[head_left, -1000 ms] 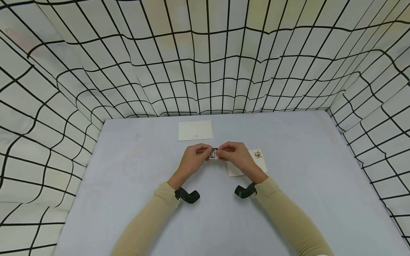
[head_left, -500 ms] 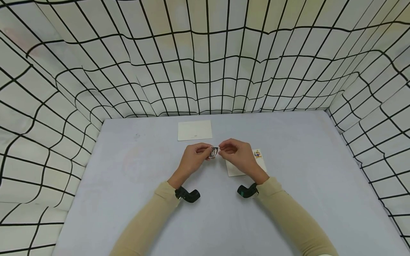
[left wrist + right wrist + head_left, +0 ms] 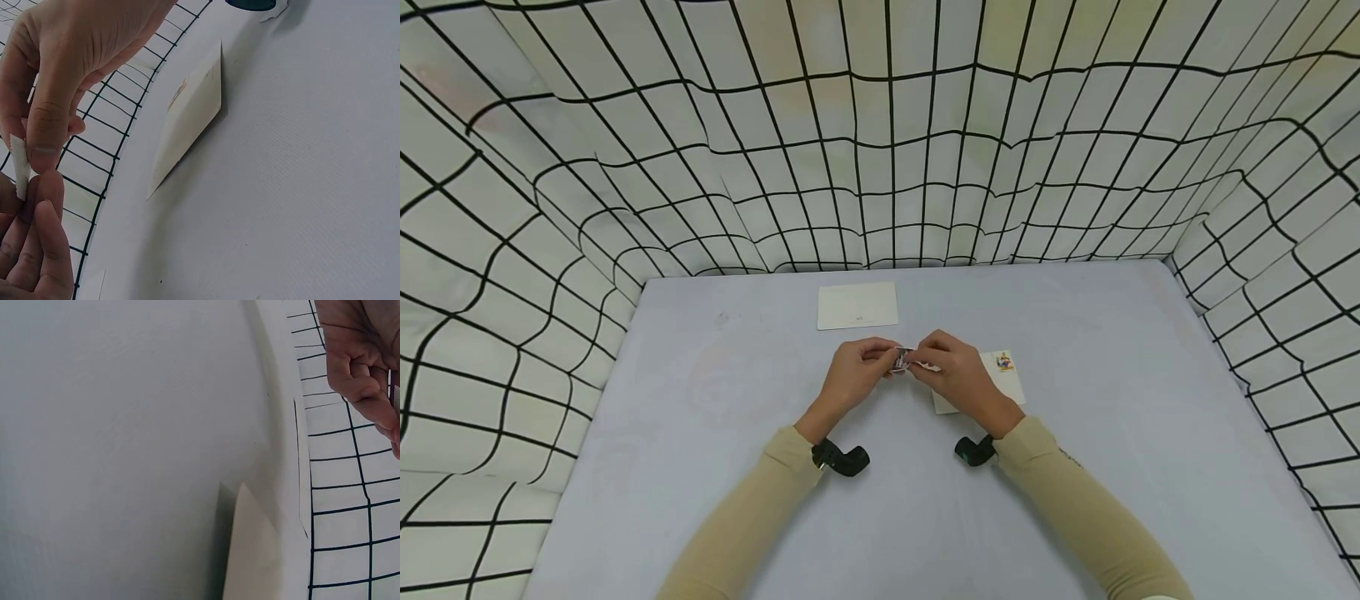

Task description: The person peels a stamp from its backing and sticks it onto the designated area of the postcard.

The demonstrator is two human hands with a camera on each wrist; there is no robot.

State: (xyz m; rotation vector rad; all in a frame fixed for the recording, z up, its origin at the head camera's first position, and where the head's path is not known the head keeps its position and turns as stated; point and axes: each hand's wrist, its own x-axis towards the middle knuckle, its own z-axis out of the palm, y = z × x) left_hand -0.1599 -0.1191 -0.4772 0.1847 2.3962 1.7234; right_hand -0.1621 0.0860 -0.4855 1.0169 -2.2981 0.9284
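A small dark-pictured postage stamp (image 3: 900,360) with a white border sits between my two hands above the table. My left hand (image 3: 853,375) pinches its left side between thumb and fingers. On the opposite side my right hand (image 3: 957,373) pinches its edge, and a white sliver (image 3: 928,367) shows beside the right fingers. The left wrist view shows the stamp (image 3: 20,165) nearly edge-on, white with toothed edges, between the right thumb above and the left fingers below. Much of the stamp's face is covered by fingers.
A cream envelope (image 3: 1004,383) bearing a colourful stamp (image 3: 1004,361) lies partly under my right hand. Farther back lies another plain cream envelope (image 3: 857,307). Black-grid netting (image 3: 891,167) over white panels borders the white table (image 3: 880,517).
My right fingers let go of the stamp and drew slightly away half a second ago, then came back onto its right edge. The stamp has tilted, and a white sliver now shows. The left hand stays put.
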